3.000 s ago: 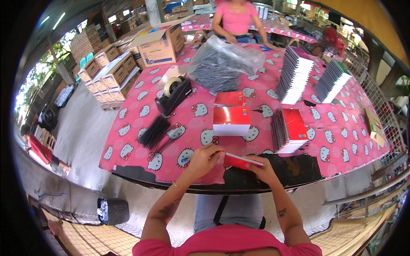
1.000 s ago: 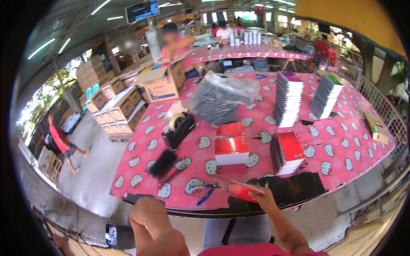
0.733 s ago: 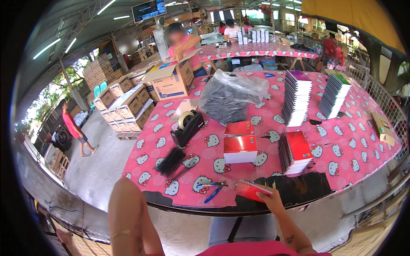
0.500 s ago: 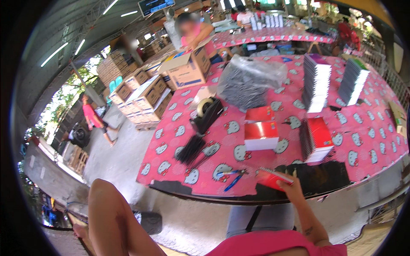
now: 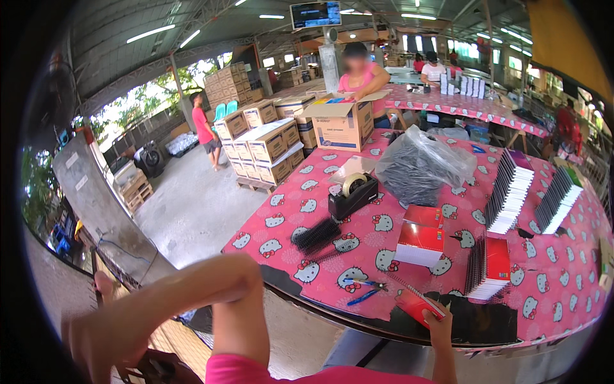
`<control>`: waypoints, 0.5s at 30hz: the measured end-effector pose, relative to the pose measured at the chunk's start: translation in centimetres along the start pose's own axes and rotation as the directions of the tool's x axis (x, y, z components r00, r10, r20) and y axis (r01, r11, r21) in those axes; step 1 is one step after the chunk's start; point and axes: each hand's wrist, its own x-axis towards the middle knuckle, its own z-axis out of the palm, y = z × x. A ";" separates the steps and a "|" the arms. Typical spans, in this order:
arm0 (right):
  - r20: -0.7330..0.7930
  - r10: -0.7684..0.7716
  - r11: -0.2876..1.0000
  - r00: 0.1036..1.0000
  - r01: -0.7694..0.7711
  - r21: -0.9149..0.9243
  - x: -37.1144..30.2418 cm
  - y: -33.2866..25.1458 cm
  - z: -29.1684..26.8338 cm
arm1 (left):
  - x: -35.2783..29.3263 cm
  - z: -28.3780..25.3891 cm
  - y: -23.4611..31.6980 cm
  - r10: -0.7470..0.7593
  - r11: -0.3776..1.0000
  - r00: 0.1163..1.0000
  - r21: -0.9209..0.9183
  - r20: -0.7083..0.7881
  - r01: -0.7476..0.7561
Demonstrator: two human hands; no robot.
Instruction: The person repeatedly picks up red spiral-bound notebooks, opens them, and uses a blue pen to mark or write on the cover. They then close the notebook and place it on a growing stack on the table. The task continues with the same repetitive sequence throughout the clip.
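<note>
The right hand [image 5: 439,322] holds a part-coiled notebook [image 5: 413,308], the two-o'clock coiled stack [image 5: 488,269] seemingly done, twelve-o'clock uncoiled stack [image 5: 419,243] pending, blurred left hand's [image 5: 99,341] grip unclear.

Materials and finishes. Held notebook [image 5: 414,306]: smooth red cover with a slight sheen. Notebook stack [image 5: 422,240]: glossy red covers, matt white paper edges. Counter [image 5: 288,221]: smooth, printed pink sheeting with a low sheen. Bag [image 5: 430,153]: clear, crinkled plastic film. Tape dispenser [image 5: 354,197]: smooth black plastic. Bundled coils [image 5: 316,237]: apparently plastic, though detail is poor. Carton [image 5: 339,130]: matt brown cardboard. Pallet [image 5: 257,184]: rough wood. Floor [image 5: 185,198]: grey concrete.
</note>
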 end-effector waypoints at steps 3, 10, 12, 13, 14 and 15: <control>0.018 0.000 0.989 1.000 0.003 -0.145 -0.9 -0.1 -1.2 | -12.8 0.9 -2.9 -0.902 0.367 0.328 0.098 0.281 0.925; 0.126 -0.025 0.945 0.992 0.064 -0.320 0.5 -1.4 -0.3 | -33.4 14.0 4.8 -0.626 0.424 -0.209 0.553 0.751 0.717; 0.088 -0.078 0.956 0.993 0.099 -0.277 0.9 -0.1 -0.5 | -33.0 14.1 4.3 -0.661 0.430 -0.134 0.518 0.739 0.740; 0.078 -0.108 0.962 0.991 0.124 -0.241 1.0 0.2 -0.1 | -33.5 14.5 5.3 -0.713 0.623 0.091 0.568 0.696 0.538; 0.041 -0.086 0.966 0.995 0.094 -0.241 1.0 0.1 0.0 | -33.6 15.0 6.8 -0.743 0.588 0.108 0.566 0.661 0.578; 0.007 -0.064 0.969 0.998 0.064 -0.237 1.1 -0.2 0.3 | -33.6 15.4 8.4 -0.773 0.551 0.119 0.565 0.623 0.615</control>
